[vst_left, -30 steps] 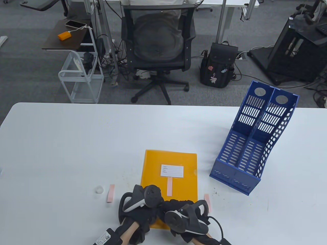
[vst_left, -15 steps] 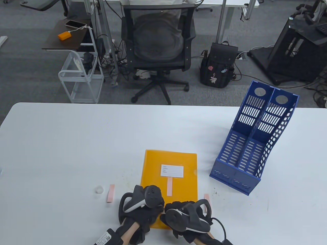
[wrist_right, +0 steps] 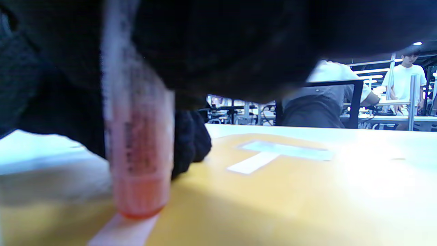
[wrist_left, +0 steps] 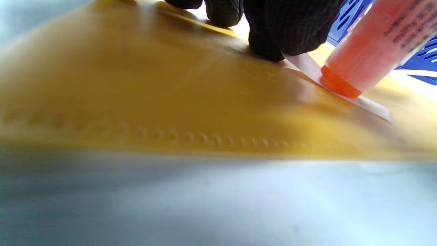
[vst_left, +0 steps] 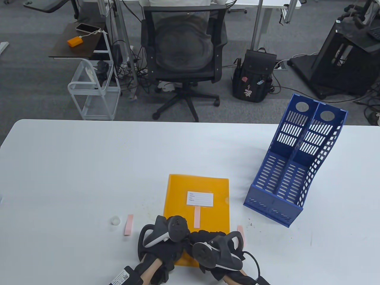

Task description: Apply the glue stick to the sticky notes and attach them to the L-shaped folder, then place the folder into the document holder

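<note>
An orange L-shaped folder [vst_left: 207, 190] lies flat near the table's front edge, with a white label [vst_left: 200, 199] and a pink sticky note [vst_left: 196, 217] stuck on it. Both gloved hands meet over its near end. My left hand [vst_left: 166, 237] presses its fingertips [wrist_left: 269, 37] on one end of a pale pink sticky note [wrist_left: 368, 104] lying on the folder [wrist_left: 153, 85]. My right hand [vst_left: 218, 248] grips a pink glue stick [wrist_right: 140, 150], its tip down on that note [wrist_right: 126, 230]. The glue stick [wrist_left: 368, 48] stands tilted just beside my left fingers. In the table view the hands hide this note.
A blue two-slot document holder [vst_left: 294, 166] stands tilted back at the right. A white glue cap [vst_left: 115, 220] and a loose pink note [vst_left: 128, 225] lie left of the hands, another pink note [vst_left: 240, 231] to their right. Office chair [vst_left: 184, 59] beyond the table.
My right hand with the glue stick shifted a little toward me and left, then back away. My left hand and the folder stayed put.
</note>
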### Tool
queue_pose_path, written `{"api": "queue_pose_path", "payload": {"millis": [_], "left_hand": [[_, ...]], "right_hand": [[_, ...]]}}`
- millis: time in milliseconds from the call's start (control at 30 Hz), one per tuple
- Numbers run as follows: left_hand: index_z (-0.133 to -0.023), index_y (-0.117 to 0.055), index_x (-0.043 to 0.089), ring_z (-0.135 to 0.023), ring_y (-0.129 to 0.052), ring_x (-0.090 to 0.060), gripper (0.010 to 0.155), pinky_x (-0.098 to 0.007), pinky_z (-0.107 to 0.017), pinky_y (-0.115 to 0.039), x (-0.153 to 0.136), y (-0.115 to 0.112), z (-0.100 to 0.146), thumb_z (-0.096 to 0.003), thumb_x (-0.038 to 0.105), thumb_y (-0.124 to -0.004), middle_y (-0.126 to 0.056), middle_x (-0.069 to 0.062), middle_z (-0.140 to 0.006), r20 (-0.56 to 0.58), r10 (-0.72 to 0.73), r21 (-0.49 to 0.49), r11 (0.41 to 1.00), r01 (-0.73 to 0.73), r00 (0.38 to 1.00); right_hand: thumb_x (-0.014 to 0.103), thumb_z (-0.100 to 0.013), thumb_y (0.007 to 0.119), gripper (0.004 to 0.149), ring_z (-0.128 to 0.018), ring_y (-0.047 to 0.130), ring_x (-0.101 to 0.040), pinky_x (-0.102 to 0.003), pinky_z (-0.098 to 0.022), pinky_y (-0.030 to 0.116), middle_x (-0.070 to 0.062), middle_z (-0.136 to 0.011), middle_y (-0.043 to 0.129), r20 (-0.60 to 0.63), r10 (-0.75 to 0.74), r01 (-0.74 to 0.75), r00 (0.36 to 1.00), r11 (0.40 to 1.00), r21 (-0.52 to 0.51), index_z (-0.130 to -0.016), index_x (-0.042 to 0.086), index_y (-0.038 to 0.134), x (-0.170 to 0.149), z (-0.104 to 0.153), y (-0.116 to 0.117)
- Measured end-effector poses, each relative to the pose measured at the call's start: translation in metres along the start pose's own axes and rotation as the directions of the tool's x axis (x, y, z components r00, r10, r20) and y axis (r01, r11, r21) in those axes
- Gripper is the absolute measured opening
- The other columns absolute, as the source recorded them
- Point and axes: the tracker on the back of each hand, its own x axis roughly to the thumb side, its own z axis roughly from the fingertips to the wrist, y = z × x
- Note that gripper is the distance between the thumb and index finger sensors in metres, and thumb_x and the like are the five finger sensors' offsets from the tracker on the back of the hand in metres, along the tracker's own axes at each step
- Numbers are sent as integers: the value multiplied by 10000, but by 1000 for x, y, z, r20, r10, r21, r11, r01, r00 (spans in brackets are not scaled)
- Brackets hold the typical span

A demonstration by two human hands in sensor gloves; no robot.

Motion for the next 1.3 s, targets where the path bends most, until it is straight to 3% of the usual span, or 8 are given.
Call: {"api": "queue_pose_path", "payload": {"millis": [400, 667, 900, 1167, 1300], "left_hand": [[-857, -777, 304, -1122, -391, -297, 380, -647, -777, -391, 0, 0, 0, -496, 420, -762, -445, 9, -1177, -17, 12, -5, 1000, -12, 1000], [-858, -776, 303, -1121, -389, -299, 380, -648, -777, -390, 0, -1, 0, -497, 422, -761, -445, 7, -1176, -14, 11, -6, 1000, -11, 1000], [-860, -775, 302, -1121, -386, -300, 382, -648, -777, -387, -1, -1, -1, -497, 421, -760, -443, 6, -1176, -12, 11, -7, 1000, -12, 1000], [-860, -773, 305, -1122, -386, -298, 382, -646, -778, -385, -1, -1, -1, -496, 423, -759, -437, 8, -1177, -11, 14, -9, 1000, -14, 1000], [-864, -766, 308, -1123, -388, -299, 383, -648, -779, -384, -1, -1, -1, -499, 425, -755, -435, 8, -1178, -9, 6, -8, 1000, -6, 1000]], "right_hand": [[538, -432, 881, 503, -104, 974, -152, -378, -100, 864, -56, -299, 985, -5, -16, 16, 1000, 995, 98, -638, 92, 991, -4, 1, -4], [551, -432, 861, 519, -117, 979, -150, -373, -107, 868, -51, -315, 984, 5, -24, 24, 1000, 999, -34, -655, 97, 981, -5, 5, -8], [545, -432, 856, 528, -119, 982, -158, -380, -108, 869, -60, -319, 986, 9, -41, 40, 999, 999, 23, -657, 84, 981, -3, -1, 3], [526, -433, 882, 515, -107, 986, -173, -392, -100, 867, -76, -302, 997, -36, -128, 132, 991, 982, 133, -647, 73, 1002, -16, 2, -2], [526, -436, 878, 553, -139, 1021, -181, -394, -116, 890, -80, -333, 1016, -122, -168, 182, 978, 976, 115, -713, 59, 983, -30, 7, -13]]}}
